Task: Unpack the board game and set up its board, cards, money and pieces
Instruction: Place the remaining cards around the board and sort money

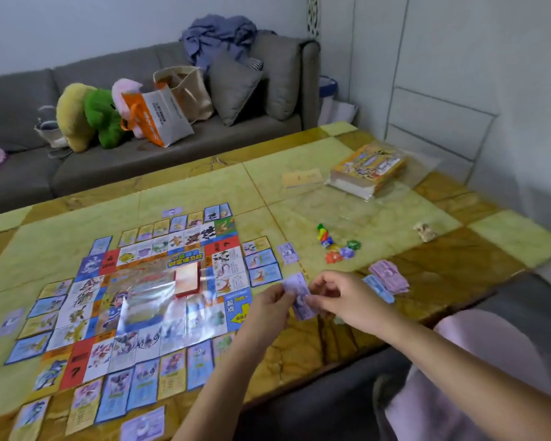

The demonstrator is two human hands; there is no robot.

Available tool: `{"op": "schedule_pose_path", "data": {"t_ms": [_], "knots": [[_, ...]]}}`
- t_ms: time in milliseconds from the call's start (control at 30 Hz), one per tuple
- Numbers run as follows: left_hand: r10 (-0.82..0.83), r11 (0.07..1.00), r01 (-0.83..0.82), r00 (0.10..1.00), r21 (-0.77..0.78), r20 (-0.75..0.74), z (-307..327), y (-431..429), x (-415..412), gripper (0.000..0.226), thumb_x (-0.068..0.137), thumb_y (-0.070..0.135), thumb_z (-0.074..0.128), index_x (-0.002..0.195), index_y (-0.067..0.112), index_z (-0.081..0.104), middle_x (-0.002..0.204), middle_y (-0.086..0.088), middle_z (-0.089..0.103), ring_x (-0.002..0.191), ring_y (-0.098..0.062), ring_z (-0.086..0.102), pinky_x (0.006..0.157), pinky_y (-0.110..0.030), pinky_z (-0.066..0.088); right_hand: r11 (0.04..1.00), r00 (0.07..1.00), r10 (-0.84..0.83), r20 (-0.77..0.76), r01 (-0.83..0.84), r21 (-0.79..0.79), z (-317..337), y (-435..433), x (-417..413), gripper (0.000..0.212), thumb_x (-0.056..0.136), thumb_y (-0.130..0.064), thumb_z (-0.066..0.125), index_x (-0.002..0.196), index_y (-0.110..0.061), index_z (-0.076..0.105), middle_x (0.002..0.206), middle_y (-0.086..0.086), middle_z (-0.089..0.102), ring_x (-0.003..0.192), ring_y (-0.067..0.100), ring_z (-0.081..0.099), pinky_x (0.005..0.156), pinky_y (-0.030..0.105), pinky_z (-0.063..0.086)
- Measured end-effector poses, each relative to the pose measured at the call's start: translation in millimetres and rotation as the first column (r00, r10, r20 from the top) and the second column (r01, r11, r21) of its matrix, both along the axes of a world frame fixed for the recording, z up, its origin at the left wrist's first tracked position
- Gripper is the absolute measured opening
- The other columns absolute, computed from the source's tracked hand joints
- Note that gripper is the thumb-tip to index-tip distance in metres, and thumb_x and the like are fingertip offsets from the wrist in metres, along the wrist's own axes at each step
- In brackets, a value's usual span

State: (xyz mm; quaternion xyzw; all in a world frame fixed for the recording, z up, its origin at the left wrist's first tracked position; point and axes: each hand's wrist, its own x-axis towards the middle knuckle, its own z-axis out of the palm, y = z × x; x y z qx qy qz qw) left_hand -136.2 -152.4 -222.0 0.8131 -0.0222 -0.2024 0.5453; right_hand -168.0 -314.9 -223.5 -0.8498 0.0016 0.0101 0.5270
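Observation:
The glossy game board (147,300) lies flat on the table, ringed by rows of property cards (172,374). A red card deck (188,278) sits at its centre. My left hand (264,310) and my right hand (341,297) together hold a small stack of purple money notes (301,296) just right of the board. More purple and blue notes (388,278) lie in piles beyond my right hand. Coloured playing pieces and dice (334,245) are scattered farther back. The yellow game box (368,167) rests on clear plastic at the far right.
The tiled yellow-green table (299,176) has a small beige booklet (301,178) near the box and a small tan object (425,232) at the right. A grey sofa (140,154) with plush toys, bags and cushions stands behind the table. White cabinets line the right wall.

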Motion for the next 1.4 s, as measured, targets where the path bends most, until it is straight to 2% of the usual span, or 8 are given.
{"op": "schedule_pose_path", "data": {"t_ms": [233,467,667,900,1033,1167,1267,1400], "knots": [[-0.269,0.843,0.114,0.935,0.526,0.229,3,-10,26,0.021,0.101,0.027,0.042,0.086,0.013,0.044,0.074,0.001,0.048,0.061,-0.011,0.043,0.049,-0.023,0.031,0.694,0.942,0.285,-0.176,-0.330,-0.640,-2,-41,-7,0.082,0.078,-0.059,0.064,0.147,-0.028,0.032,0.155,-0.007,0.024,0.141,0.011,0.025,0.112,0.026,0.023],[-0.308,0.831,0.125,0.915,0.542,0.261,5,-6,39,0.017,0.099,0.027,0.048,0.098,0.013,0.058,0.075,0.005,0.052,0.062,-0.007,0.047,0.051,-0.021,0.032,0.559,0.888,0.425,-0.175,-0.410,-0.721,-17,-45,-9,0.115,0.056,-0.085,0.029,0.152,-0.026,0.011,0.160,-0.005,0.004,0.147,0.011,-0.001,0.111,0.022,-0.007],[-0.514,0.720,0.345,0.848,0.602,0.129,4,0,38,0.019,0.095,0.027,0.056,0.081,0.016,0.061,0.068,0.007,0.053,0.062,-0.006,0.048,0.053,-0.019,0.034,0.612,0.853,0.511,-0.108,-0.450,-0.650,-38,-51,-25,0.097,0.077,-0.058,0.062,0.152,-0.024,0.011,0.153,-0.017,-0.006,0.140,-0.003,-0.010,0.109,0.010,-0.007],[-0.443,0.765,0.280,0.882,0.579,0.158,-4,-8,33,0.018,0.090,0.032,0.063,0.100,0.018,0.061,0.075,0.007,0.057,0.065,-0.004,0.053,0.051,-0.018,0.036,0.707,0.831,0.556,0.037,-0.449,-0.546,-42,-60,-41,0.049,0.088,-0.017,0.061,0.136,-0.021,0.052,0.143,-0.011,0.044,0.136,0.000,0.034,0.112,0.021,0.030],[-0.425,0.791,0.265,0.887,0.552,0.183,-8,-14,28,0.019,0.089,0.030,0.065,0.095,0.012,0.063,0.070,0.008,0.054,0.062,-0.003,0.050,0.050,-0.016,0.035,0.887,0.920,0.357,0.163,-0.279,-0.367,-35,-62,-46,0.039,0.091,-0.014,0.060,0.128,-0.023,0.057,0.124,-0.016,0.057,0.114,-0.011,0.052,0.097,0.018,0.046],[-0.414,0.811,0.252,0.885,0.527,0.214,-11,-28,21,0.017,0.087,0.032,0.067,0.085,0.017,0.060,0.070,0.009,0.054,0.063,-0.004,0.050,0.051,-0.017,0.035,0.975,0.957,0.090,0.275,-0.029,-0.221,-18,-60,-41,0.037,0.091,-0.038,0.057,0.128,-0.042,0.055,0.120,-0.014,0.065,0.077,0.021,0.071,0.067,0.036,0.059],[-0.410,0.800,0.232,0.885,0.554,0.221,-11,-36,18,0.020,0.086,0.034,0.068,0.084,0.015,0.061,0.072,0.008,0.055,0.067,-0.009,0.051,0.053,-0.020,0.038,0.982,0.952,0.011,0.305,0.047,-0.184,-6,-56,-37,0.035,0.094,-0.022,0.057,0.128,-0.030,0.059,0.128,-0.010,0.060,0.036,0.005,0.035,0.041,0.010,0.033],[-0.284,0.836,0.165,0.946,0.524,0.156,-13,-40,17,0.026,0.086,0.031,0.068,0.072,0.011,0.061,0.063,0.001,0.055,0.055,-0.010,0.048,0.048,-0.022,0.036,0.981,0.957,-0.030,0.287,0.084,-0.177,3,-51,-36,0.033,0.095,-0.020,0.057,0.127,-0.027,0.060,0.109,-0.018,0.069,0.035,0.009,0.022,0.038,0.010,0.021]]}}
